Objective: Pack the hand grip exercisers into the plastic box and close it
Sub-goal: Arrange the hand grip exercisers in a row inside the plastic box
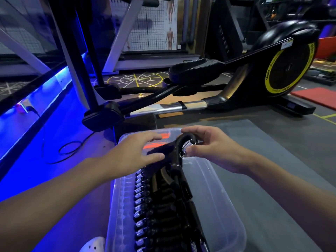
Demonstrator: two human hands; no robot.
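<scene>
A black elliptical trainer (227,99) stands on the gym floor, its flywheel (289,67) ringed in yellow and 1 pedal (192,68) raised. Behind it are a treadmill (152,60) and an anatomy poster (170,22) on a grid wall. A red mat (316,96) lies at right. A blue light strip (54,82) glows at left above a looped black cable (67,151). A white perforated shoe (92,244) shows at the bottom edge.

1 head view, forward-down, apparently close above plastic box (216,188)
</scene>
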